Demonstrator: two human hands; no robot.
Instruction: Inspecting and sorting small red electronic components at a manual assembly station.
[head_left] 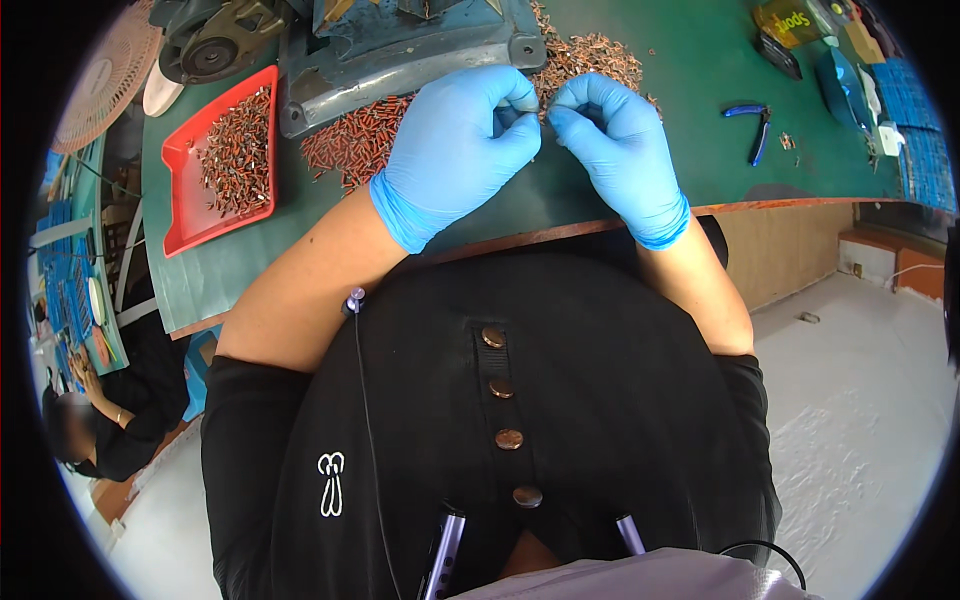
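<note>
1. On the green worktop, small cylindrical parts lie in two loose heaps: a copper-red heap just beside the left hand, and a paler heap behind the right hand.
2. Both hands wear thin blue gloves, and their fingertips come close together above the near part of the worktop.
3. The left hand is half curled, with its thumb and forefinger nearly meeting; I cannot tell if a small part is between them.
4. The right hand is bent in similar way, its thumb and forefinger close together; also here, the hold is too small to tell.
5. To the left, a red tray contains more such parts.
6. Behind the hands stands a grey metal machine base.
7. Well to the right lie blue-handled pliers.
</note>
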